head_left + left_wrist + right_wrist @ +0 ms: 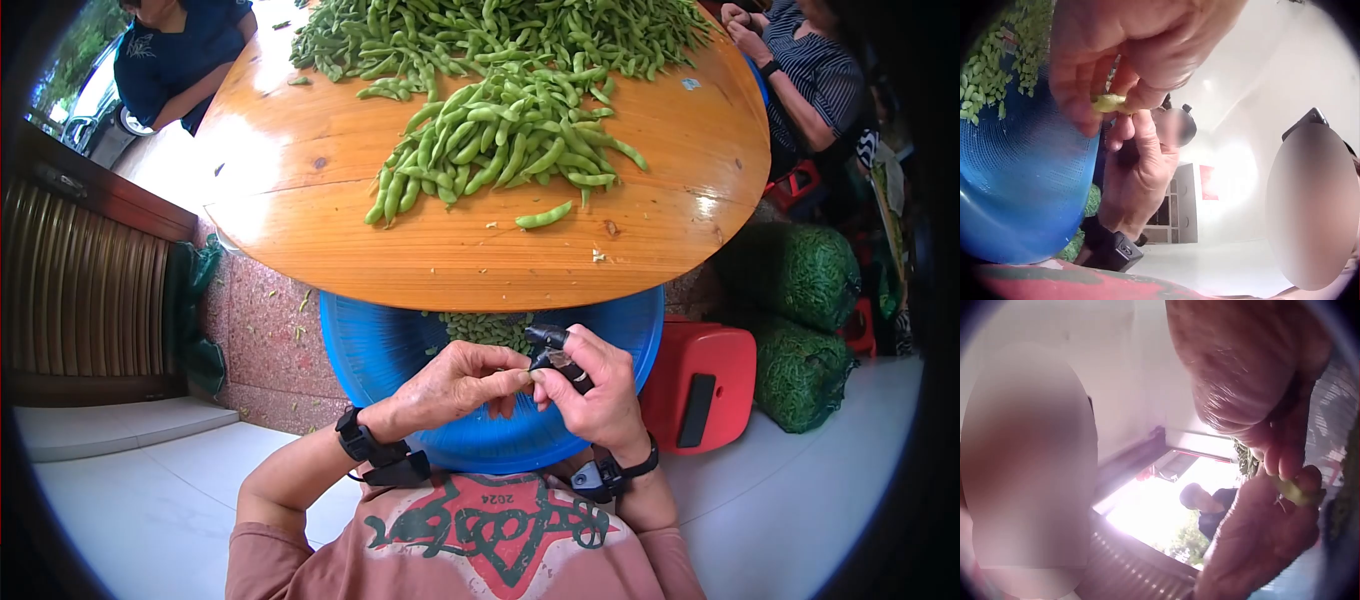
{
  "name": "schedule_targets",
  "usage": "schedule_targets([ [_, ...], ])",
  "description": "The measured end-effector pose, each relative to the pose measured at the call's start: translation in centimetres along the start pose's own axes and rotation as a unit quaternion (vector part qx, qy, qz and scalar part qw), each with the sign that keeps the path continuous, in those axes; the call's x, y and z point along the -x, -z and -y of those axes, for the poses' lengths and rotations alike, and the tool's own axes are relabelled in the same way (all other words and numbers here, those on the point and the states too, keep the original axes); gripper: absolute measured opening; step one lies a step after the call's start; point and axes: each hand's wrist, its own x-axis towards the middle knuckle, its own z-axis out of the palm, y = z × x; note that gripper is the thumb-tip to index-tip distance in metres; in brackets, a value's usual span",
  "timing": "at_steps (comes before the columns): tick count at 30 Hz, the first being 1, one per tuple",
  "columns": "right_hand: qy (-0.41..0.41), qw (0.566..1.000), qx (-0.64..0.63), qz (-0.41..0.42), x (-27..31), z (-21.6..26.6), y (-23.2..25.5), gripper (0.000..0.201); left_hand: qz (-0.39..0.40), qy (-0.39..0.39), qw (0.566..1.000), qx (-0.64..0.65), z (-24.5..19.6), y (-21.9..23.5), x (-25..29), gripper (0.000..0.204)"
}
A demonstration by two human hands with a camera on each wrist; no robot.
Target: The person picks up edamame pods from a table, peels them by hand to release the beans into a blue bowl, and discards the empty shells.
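Over the blue basin, my two hands meet at the fingertips. The left hand pinches a yellow-green soybean pod between thumb and fingers. From the other side the right hand grips the pod's end with thumb and fingertips; black wrapping covers some of its fingers. Seen from the right wrist, the pod lies across the left fingers, partly hidden by them. Shelled green beans lie in the basin, beneath the table edge.
A wooden table bears a large heap of pods, with a single pod nearer me. To the right stand a red stool and filled green net bags. Two people sit at the table's far sides.
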Motion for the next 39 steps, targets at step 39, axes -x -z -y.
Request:
schedule_targets([
  [39,-0.141,0.967,-0.146,-0.151,2.2,1.8,4.5,0.010,-0.121,-0.105,0.961,-0.227,-8.6,-1.0,-4.0,0.013],
])
